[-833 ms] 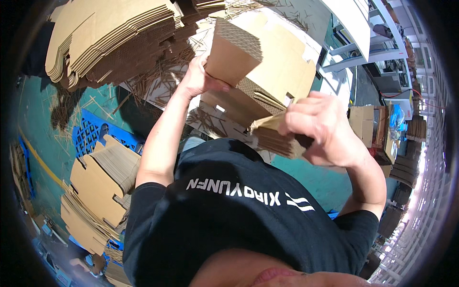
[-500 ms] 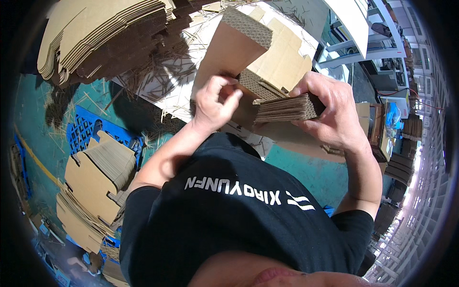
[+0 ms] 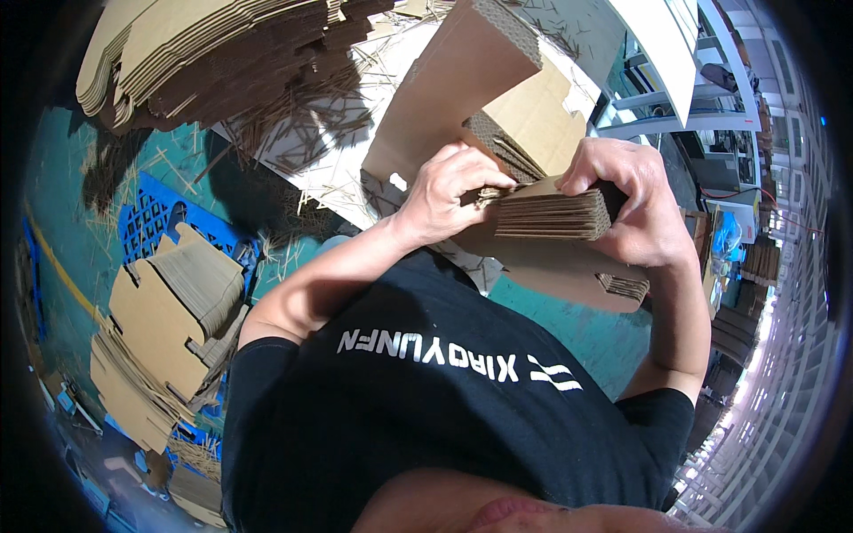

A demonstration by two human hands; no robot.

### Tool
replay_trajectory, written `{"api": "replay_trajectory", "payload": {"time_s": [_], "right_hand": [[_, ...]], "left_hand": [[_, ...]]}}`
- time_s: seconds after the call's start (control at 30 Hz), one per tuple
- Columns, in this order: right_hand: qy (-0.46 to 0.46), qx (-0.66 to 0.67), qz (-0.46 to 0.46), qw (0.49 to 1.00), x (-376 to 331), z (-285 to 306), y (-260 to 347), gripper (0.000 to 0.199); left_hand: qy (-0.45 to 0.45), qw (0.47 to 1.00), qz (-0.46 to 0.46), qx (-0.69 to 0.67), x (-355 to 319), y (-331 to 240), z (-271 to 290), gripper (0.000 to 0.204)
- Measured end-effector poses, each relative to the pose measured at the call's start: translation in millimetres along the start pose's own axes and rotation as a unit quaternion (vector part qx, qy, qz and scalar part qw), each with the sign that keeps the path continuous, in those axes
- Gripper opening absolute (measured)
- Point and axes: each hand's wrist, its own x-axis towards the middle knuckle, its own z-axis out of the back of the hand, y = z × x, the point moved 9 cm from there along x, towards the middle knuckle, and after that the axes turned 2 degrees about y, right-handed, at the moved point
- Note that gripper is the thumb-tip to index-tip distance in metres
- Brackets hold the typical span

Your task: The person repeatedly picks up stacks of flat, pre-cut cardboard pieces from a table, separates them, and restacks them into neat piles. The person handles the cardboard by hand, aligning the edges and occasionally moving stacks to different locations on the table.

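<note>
— Left hand (image 3: 449, 191) first: it has come across from beside the tall corrugated cardboard stack (image 3: 453, 84) to the frayed end of the smaller corrugated bundle (image 3: 546, 216).

— And the bundle itself, where is it?

— Up in front of the chest, layered edges facing the wearer, over a longer cardboard stack (image 3: 551, 266). I can't tell if those two touch.

— Who has it?

— Right hand (image 3: 635, 200). That grip is closed on the bundle's right end, thumb on top and the other fingers round the far side.

— How about the left grip?

— Fingers curled in at the frayed end; whether they pinch anything, I can't tell.

— What's around?

— Beyond the hands, the tall stack leans over on the white worktop (image 3: 351, 200). Loose cardboard strips (image 3: 267, 124) litter the left side, next to a big pile of cut sheets (image 3: 187, 53). Lower left, a blue pallet (image 3: 147, 213) has folded cardboard blanks (image 3: 160, 298) beside it.
</note>
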Motion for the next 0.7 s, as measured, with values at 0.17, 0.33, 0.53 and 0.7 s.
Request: {"api": "replay_trajectory", "payload": {"time_s": [0.17,0.33,0.53,0.7], "right_hand": [[0.001,-0.003,-0.015,1.000,-0.1,-1.2,0.4,0.029],[-0.008,-0.003,-0.033,0.999,-2.4,-0.9,-6.2,0.030],[-0.020,0.000,0.000,1.000,-1.0,2.4,-4.4,0.028],[0.006,-0.043,0.013,0.999,3.1,-7.6,7.2,0.028]], "left_hand": [[-0.020,0.999,0.005,-0.036,7.1,-1.4,1.2,0.025],[0.010,0.996,0.025,-0.082,10.9,4.0,-4.6,0.022],[0.179,0.877,0.233,-0.382,-1.2,37.1,-3.7,0.011],[0.396,0.899,0.169,-0.082,-20.1,17.3,3.8,0.052]]}}
